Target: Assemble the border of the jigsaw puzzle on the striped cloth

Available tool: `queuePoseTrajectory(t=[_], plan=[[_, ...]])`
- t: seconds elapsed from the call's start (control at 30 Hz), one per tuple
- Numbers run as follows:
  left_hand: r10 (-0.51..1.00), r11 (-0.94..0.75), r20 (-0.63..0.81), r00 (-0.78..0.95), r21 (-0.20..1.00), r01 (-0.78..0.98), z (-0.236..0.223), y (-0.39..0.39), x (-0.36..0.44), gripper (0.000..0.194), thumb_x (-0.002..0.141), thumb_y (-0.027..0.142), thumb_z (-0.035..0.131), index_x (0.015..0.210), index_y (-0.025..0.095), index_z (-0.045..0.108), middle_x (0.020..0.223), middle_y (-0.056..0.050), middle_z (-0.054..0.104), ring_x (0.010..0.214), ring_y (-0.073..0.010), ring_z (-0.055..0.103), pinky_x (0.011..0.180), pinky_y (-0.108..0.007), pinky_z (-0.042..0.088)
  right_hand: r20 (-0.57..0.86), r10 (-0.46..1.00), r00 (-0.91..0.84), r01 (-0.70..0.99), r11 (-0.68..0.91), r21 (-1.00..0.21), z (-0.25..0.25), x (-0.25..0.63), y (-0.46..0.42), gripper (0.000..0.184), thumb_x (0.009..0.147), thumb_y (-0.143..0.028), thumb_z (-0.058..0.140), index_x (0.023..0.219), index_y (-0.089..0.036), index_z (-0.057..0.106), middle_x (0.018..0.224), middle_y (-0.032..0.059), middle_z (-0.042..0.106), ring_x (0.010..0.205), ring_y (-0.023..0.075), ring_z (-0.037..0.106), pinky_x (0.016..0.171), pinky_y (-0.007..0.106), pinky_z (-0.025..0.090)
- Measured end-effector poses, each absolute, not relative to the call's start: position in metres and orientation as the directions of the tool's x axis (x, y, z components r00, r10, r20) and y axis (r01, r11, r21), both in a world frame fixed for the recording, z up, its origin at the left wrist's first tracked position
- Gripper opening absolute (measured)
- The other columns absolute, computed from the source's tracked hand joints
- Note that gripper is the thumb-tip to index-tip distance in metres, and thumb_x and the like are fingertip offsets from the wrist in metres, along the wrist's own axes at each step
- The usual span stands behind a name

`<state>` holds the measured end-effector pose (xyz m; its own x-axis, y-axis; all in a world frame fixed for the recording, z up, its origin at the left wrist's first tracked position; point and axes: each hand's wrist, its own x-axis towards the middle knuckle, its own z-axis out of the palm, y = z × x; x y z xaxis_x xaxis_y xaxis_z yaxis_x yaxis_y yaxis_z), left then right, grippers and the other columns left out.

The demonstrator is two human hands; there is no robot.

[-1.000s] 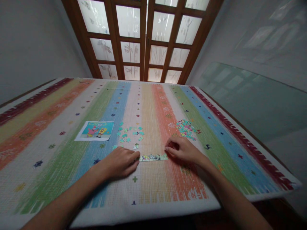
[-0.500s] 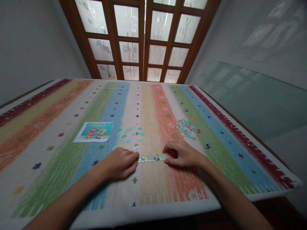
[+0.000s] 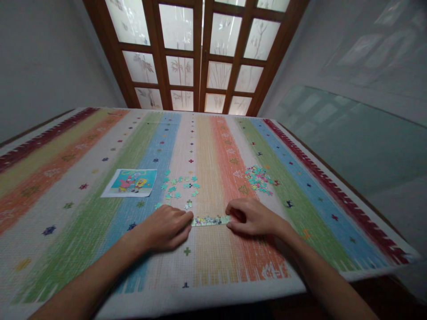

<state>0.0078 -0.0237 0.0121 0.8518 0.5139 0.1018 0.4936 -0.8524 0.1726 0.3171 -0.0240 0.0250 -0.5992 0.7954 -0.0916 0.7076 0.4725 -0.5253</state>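
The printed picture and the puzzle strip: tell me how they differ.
The printed picture is a broad sheet; the puzzle strip is long and narrow. The puzzle strip lies between the left hand and right hand; the printed picture lies clear of both. Both lie on the striped cloth.

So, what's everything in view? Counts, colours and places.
Puzzle strip: one, multicoloured, front centre
Loose puzzle pieces: over ten, mostly turquoise, centre left
Pile of pieces: one, turquoise and pink, centre right
Cartoon picture: one, mainly turquoise, left of the loose pieces
Striped cloth: one, multicoloured, underneath
Paned doors or windows: one pair, brown-framed, far side
Glassy panel: one, greenish, far right
Walls: two, grey, either side
Left hand: one, bare, at the strip's left end
Right hand: one, bare, at its right end
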Motion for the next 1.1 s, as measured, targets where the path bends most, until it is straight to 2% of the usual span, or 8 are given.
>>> queuePoseTrajectory(t=[0.17,0.33,0.43,0.67,0.77,0.9,1.0,1.1], plan=[[0.494,-0.868,0.205,0.845,0.163,0.468,0.013,-0.024,0.008,0.017,0.102,0.026,0.042,0.094,0.020,0.056,0.071,-0.001,0.064,0.059,-0.0184,0.059,0.055,-0.033,0.042,-0.100,0.799,-0.593,0.714,0.464,-0.524,0.028,0.316,-0.025,0.019,0.080,-0.033,0.073,0.087,-0.018,0.066,0.072,0.0001,0.060,0.064,0.0143,0.050,0.059,0.028,0.029],[0.516,-0.842,0.388,0.763,0.070,0.534,0.010,-0.019,0.007,0.023,0.104,0.019,0.037,0.101,0.017,0.060,0.077,-0.004,0.066,0.064,-0.0188,0.062,0.058,-0.034,0.047,-0.124,0.798,-0.589,0.728,0.457,-0.511,0.029,0.316,-0.025,0.019,0.076,-0.030,0.074,0.088,-0.018,0.065,0.070,-0.0019,0.058,0.063,0.0134,0.049,0.059,0.028,0.029],[0.549,-0.802,0.448,0.706,0.043,0.596,0.008,-0.015,0.004,0.022,0.104,0.018,0.040,0.108,0.015,0.061,0.083,-0.007,0.068,0.066,-0.0190,0.063,0.057,-0.033,0.047,-0.129,0.797,-0.590,0.727,0.455,-0.515,0.030,0.315,-0.026,0.018,0.075,-0.028,0.073,0.088,-0.018,0.065,0.069,-0.0023,0.058,0.063,0.0133,0.049,0.060,0.028,0.029],[0.643,-0.716,0.478,0.598,0.098,0.691,0.008,-0.007,-0.006,0.028,0.102,0.016,0.041,0.124,0.015,0.059,0.105,-0.012,0.071,0.080,-0.0213,0.068,0.063,-0.032,0.053,-0.109,0.797,-0.594,0.726,0.472,-0.500,0.031,0.314,-0.027,0.016,0.076,-0.027,0.071,0.088,-0.020,0.063,0.070,-0.0006,0.060,0.063,0.0146,0.050,0.060,0.029,0.030],[0.677,-0.672,0.515,0.526,0.142,0.727,0.006,-0.003,-0.010,0.031,0.103,0.016,0.041,0.131,0.016,0.056,0.109,-0.012,0.071,0.088,-0.0232,0.069,0.072,-0.035,0.056,-0.115,0.796,-0.595,0.728,0.472,-0.498,0.031,0.313,-0.028,0.016,0.076,-0.028,0.071,0.087,-0.020,0.063,0.070,-0.0007,0.061,0.063,0.0145,0.050,0.059,0.028,0.030],[0.669,-0.664,0.559,0.489,0.154,0.732,0.007,0.002,-0.010,0.029,0.103,0.020,0.046,0.130,0.015,0.055,0.109,-0.013,0.071,0.098,-0.0271,0.066,0.087,-0.042,0.055,-0.103,0.800,-0.592,0.727,0.474,-0.497,0.030,0.313,-0.028,0.016,0.075,-0.026,0.072,0.087,-0.020,0.063,0.070,-0.0011,0.060,0.062,0.0139,0.050,0.059,0.028,0.029],[0.676,-0.681,0.518,0.525,0.165,0.714,0.008,0.005,-0.008,0.027,0.105,0.028,0.048,0.126,0.016,0.058,0.111,-0.013,0.071,0.104,-0.0289,0.062,0.093,-0.046,0.052,-0.112,0.795,-0.597,0.718,0.466,-0.516,0.029,0.314,-0.027,0.016,0.075,-0.025,0.072,0.087,-0.020,0.063,0.069,-0.0017,0.059,0.061,0.0136,0.049,0.058,0.028,0.029],[0.684,-0.695,0.443,0.579,0.156,0.702,0.006,0.010,-0.006,0.029,0.105,0.032,0.048,0.127,0.017,0.059,0.124,-0.013,0.069,0.120,-0.0314,0.056,0.103,-0.051,0.047,-0.114,0.794,-0.597,0.720,0.467,-0.514,0.028,0.315,-0.026,0.017,0.076,-0.026,0.072,0.088,-0.020,0.063,0.070,-0.0016,0.059,0.062,0.0138,0.050,0.058,0.028,0.030]])
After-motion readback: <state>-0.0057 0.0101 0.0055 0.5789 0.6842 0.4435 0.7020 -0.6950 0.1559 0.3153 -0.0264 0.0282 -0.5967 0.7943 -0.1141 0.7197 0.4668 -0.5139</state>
